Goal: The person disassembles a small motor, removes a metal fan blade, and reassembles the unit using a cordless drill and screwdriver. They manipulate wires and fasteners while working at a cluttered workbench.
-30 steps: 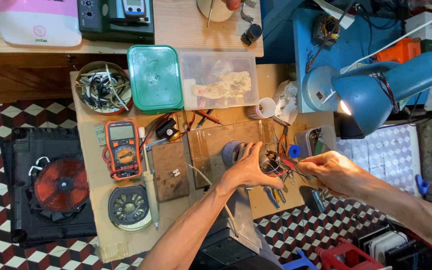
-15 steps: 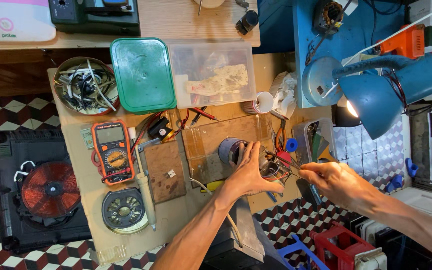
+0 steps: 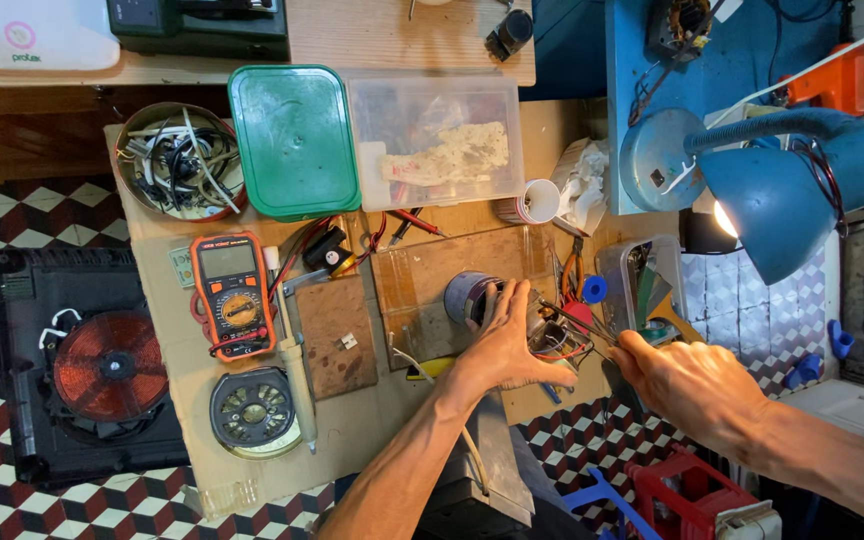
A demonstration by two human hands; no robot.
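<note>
— What are the hands doing?

— The left hand (image 3: 505, 345) is lying over a small part with red wires (image 3: 557, 340) on the worktop (image 3: 392, 400). Its fingers are curling down on the part, holding it. The right hand (image 3: 687, 385) is pinching a thin metal tool (image 3: 577, 318), fingers together. The tool's long line is running left and a little far, and its tip is reaching the part.

— Which hand is nearer?

— The left one; it is touching the part. A purple round thing (image 3: 467, 295) is sitting just left of its fingertips.

— Any boxes?

— A green lid (image 3: 294, 140) and a clear box (image 3: 437, 135) are sitting at the far side. An orange meter (image 3: 232, 295) is lying to the left. A blue lamp (image 3: 782, 200) is shining on the right.
</note>
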